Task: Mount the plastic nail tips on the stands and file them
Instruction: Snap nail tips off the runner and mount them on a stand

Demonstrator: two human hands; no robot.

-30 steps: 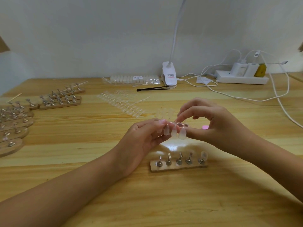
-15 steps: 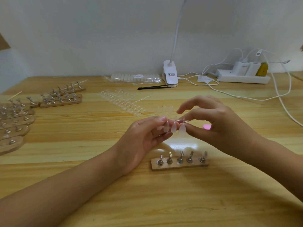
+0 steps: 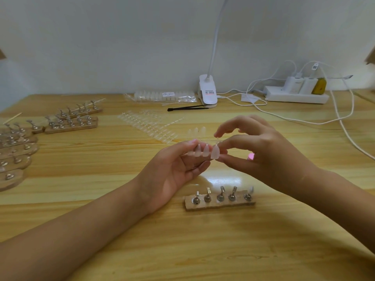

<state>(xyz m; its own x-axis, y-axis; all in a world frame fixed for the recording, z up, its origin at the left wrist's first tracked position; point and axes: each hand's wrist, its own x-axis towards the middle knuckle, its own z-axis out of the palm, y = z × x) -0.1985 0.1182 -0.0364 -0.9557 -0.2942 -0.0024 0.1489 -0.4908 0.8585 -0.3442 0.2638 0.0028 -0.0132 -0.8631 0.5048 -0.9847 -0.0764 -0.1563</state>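
Translucent tip (image 3: 215, 152) hangs with its long axis upright, above and beyond the stand (image 3: 220, 202); the right hand (image 3: 263, 157) has its grip pinching that tip between thumb and forefinger; the left hand (image 3: 172, 171) pinches the strip (image 3: 199, 151) just beside it; the stand lies on the counter (image 3: 182, 250) below both, nearer the right hand, so mounting likely means carrying the tip downward.

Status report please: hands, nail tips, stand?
Left hand holds tip strip. Right hand pinches its end tip. Stand below, one mounted tip at right end. Nothing in the way.
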